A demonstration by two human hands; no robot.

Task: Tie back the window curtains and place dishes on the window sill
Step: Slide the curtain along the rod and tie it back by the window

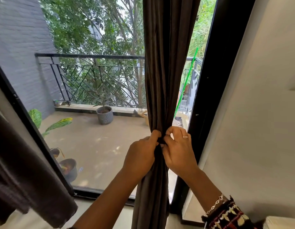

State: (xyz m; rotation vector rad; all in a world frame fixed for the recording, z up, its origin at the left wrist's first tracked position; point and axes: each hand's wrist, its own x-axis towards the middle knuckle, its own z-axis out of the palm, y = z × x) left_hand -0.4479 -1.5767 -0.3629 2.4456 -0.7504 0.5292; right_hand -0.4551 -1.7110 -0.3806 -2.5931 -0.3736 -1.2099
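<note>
Both hands, left hand (141,151) and right hand (178,149), pinch the gathered curtain (166,71) with curled fingers (156,133); tying is underway, dishes unplaced.

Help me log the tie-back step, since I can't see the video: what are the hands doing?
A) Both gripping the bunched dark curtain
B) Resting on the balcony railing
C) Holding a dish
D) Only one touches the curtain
A: the left hand and the right hand both pinch the dark brown curtain at its bunched waist, side by side.
</note>
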